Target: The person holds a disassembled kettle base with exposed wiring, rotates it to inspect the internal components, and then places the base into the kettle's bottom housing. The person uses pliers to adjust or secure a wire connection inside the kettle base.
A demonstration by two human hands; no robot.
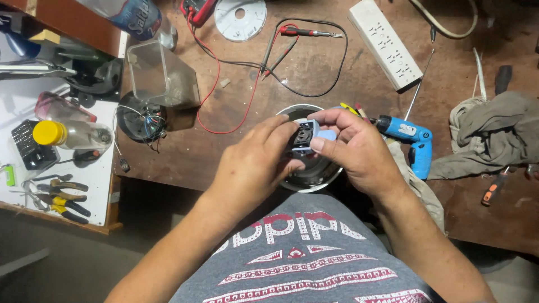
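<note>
Repair workshop: scuffed brown wooden bench (337, 67), blue cordless screwdriver (407, 134), red-and-black multimeter probe leads (292, 42), white power strip (384, 45), yellow-handled pliers (64, 205).

One head-worn camera looks steeply down from above the person's chest, facing away from the body across the bench (314, 67). It sits close: both forearms fill the lower frame, the bench's near edge crosses mid-frame.
</note>
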